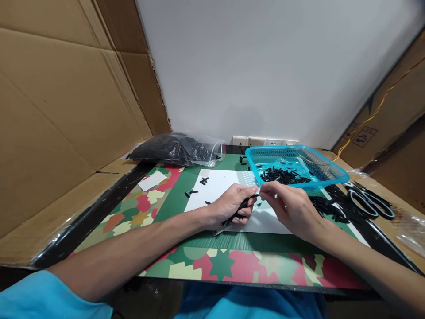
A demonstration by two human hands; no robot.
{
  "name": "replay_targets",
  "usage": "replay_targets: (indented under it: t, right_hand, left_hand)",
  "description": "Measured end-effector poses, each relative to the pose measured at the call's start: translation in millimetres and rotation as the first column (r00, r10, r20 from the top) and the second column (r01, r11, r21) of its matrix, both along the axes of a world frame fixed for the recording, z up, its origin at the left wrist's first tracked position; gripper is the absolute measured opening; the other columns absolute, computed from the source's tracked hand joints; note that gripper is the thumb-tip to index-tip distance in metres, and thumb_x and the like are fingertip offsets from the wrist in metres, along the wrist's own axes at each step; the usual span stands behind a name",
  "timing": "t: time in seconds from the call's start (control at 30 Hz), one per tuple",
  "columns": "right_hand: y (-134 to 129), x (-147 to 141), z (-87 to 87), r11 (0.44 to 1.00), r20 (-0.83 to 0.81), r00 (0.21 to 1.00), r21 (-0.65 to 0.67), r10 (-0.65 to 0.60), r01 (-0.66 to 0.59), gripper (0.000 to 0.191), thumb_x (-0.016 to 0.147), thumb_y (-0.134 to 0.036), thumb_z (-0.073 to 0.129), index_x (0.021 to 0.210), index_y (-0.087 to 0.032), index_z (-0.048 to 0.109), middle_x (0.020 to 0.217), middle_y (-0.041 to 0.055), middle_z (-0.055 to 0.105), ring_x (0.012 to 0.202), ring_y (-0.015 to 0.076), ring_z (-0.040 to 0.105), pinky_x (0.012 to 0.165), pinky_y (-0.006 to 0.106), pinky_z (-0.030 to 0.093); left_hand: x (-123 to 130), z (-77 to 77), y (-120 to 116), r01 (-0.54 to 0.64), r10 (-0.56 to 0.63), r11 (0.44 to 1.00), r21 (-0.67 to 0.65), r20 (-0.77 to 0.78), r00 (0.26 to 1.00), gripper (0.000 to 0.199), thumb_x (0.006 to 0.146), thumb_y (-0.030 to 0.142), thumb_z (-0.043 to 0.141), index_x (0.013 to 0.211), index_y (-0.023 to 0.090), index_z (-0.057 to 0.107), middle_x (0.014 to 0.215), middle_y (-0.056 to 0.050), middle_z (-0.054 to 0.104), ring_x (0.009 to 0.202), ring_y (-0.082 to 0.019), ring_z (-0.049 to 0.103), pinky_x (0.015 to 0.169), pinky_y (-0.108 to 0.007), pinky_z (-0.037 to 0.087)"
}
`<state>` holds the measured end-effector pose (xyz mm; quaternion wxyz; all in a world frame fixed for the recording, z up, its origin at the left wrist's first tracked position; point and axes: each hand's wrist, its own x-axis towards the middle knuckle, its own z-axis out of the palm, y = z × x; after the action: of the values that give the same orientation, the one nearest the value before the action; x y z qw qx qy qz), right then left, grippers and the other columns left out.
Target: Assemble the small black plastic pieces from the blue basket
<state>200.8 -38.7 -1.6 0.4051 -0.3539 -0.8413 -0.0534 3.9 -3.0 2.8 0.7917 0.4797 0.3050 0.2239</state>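
My left hand (234, 204) is closed around a bunch of thin black pieces (237, 215). A bit of clear plastic (220, 229) pokes out below that fist. Close to its thumb, my right hand (292, 208) pinches with thumb and forefinger at the tip of a small black piece (255, 196). Both hands are over a white sheet (212, 186), where several short black pieces (203, 180) lie loose. Beyond my right hand stands a blue plastic basket (332, 179), with a heap of the same black pieces (285, 176) in it.
A clear bag of black material (172, 149) lies at the back left. More black pieces (327, 208) are piled right of my right hand, beside white-and-black scissors (361, 201). Cardboard walls (66, 88) rise at both sides. Wall sockets (257, 141) sit behind the table.
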Motion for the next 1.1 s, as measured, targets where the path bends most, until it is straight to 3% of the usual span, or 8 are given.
replay_targets:
  t: [0.2, 0.33, 0.43, 0.6, 0.87, 1.1]
  right_hand:
    - [1.2, 0.6, -1.9, 0.982, -0.046, 0.998, -0.182, 0.051, -0.058, 0.011, 0.104, -0.024, 0.052, 0.103, -0.019, 0.061, 0.079, 0.0005, 0.070, 0.059, 0.0103, 0.060, 0.052, 0.020, 0.043]
    - [4.0, 1.9, -6.2, 0.982, -0.021, 0.992, -0.143, 0.124, -0.126, 0.012, 0.104, -0.022, 0.052, 0.109, -0.019, 0.063, 0.087, 0.0024, 0.073, 0.063, 0.0108, 0.062, 0.056, 0.021, 0.044]
    - [4.8, 4.1, -6.6, 0.984, -0.021, 0.995, -0.153, 0.093, -0.095, 0.017, 0.105, -0.024, 0.050, 0.100, -0.017, 0.065, 0.078, 0.0016, 0.071, 0.059, 0.0108, 0.060, 0.057, 0.022, 0.043]
    - [5.1, 8.6, -5.8, 0.953, -0.020, 0.993, -0.279, 0.114, -0.115, 0.029, 0.107, -0.028, 0.047, 0.089, -0.017, 0.066, 0.068, -0.0002, 0.068, 0.055, 0.0093, 0.060, 0.054, 0.020, 0.041]
    - [8.4, 10.7, -8.8, 0.966, -0.002, 0.994, -0.237, 0.106, -0.104, 0.023, 0.105, -0.031, 0.050, 0.102, -0.017, 0.069, 0.072, 0.0011, 0.071, 0.058, 0.0102, 0.063, 0.055, 0.020, 0.042]
    - [6.8, 12.7, -7.2, 0.981, 0.000, 0.994, -0.164, 0.108, -0.106, 0.020, 0.102, -0.031, 0.055, 0.104, -0.016, 0.068, 0.061, -0.0023, 0.065, 0.049, 0.0084, 0.055, 0.049, 0.018, 0.038]
  left_hand:
    - [-1.8, -4.1, 2.4, -0.005, 0.004, 1.000, 0.017, 0.038, 0.999, 0.045, 0.092, 0.054, 0.061, 0.069, 0.019, 0.045, 0.046, 0.009, 0.034, 0.037, -0.003, 0.024, 0.033, -0.013, 0.026]
    - [-1.4, -4.9, 3.1, -0.001, 0.000, 1.000, 0.016, 0.042, 0.999, 0.047, 0.091, 0.056, 0.062, 0.068, 0.018, 0.045, 0.045, 0.010, 0.034, 0.036, -0.003, 0.025, 0.034, -0.013, 0.028]
    - [-1.1, -3.8, 2.6, -0.007, 0.007, 1.000, 0.003, 0.045, 0.999, 0.048, 0.091, 0.056, 0.061, 0.067, 0.018, 0.045, 0.045, 0.010, 0.034, 0.036, -0.003, 0.024, 0.033, -0.012, 0.027]
    - [-1.3, -2.9, 2.0, 0.003, -0.003, 1.000, -0.004, 0.045, 0.999, 0.046, 0.091, 0.053, 0.063, 0.066, 0.018, 0.045, 0.043, 0.010, 0.034, 0.035, -0.003, 0.024, 0.032, -0.012, 0.026]
    - [-2.4, -3.3, 2.4, -0.001, 0.000, 1.000, 0.011, 0.071, 0.998, 0.044, 0.090, 0.048, 0.064, 0.065, 0.018, 0.045, 0.042, 0.008, 0.036, 0.032, -0.003, 0.027, 0.032, -0.013, 0.025]
    - [-3.2, -0.4, 1.4, -0.016, 0.015, 1.000, 0.009, 0.073, 0.997, 0.043, 0.089, 0.045, 0.067, 0.064, 0.018, 0.045, 0.041, 0.008, 0.036, 0.031, -0.004, 0.028, 0.031, -0.013, 0.025]
